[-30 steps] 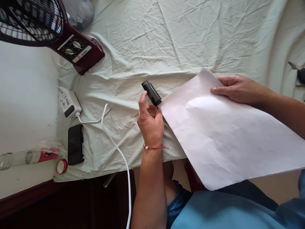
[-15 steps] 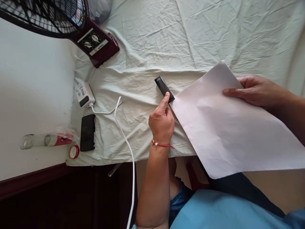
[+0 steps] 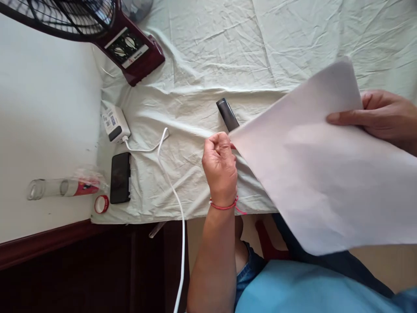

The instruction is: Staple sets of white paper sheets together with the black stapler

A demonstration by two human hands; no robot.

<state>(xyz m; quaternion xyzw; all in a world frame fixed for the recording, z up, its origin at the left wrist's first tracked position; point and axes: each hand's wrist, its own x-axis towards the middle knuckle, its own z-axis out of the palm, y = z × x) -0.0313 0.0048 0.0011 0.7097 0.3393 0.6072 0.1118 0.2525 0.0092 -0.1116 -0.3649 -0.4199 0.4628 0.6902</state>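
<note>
1. Left hand (image 3: 220, 167), clenched, pinches the near corner of the paper (image 3: 325, 174); right hand (image 3: 384, 115) grasps its far edge, lifting it off the bench.
2. Risk: uneven pull may crease or tear the sheet.
3. Black stapler (image 3: 227, 114) lies touching the corner; cable (image 3: 169, 174), phone (image 3: 120, 177), fan (image 3: 130, 48) left.

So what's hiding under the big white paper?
Under the paper, the near end of the small black device and some wrinkled cloth disappear. Anything else beneath is covered.
</note>
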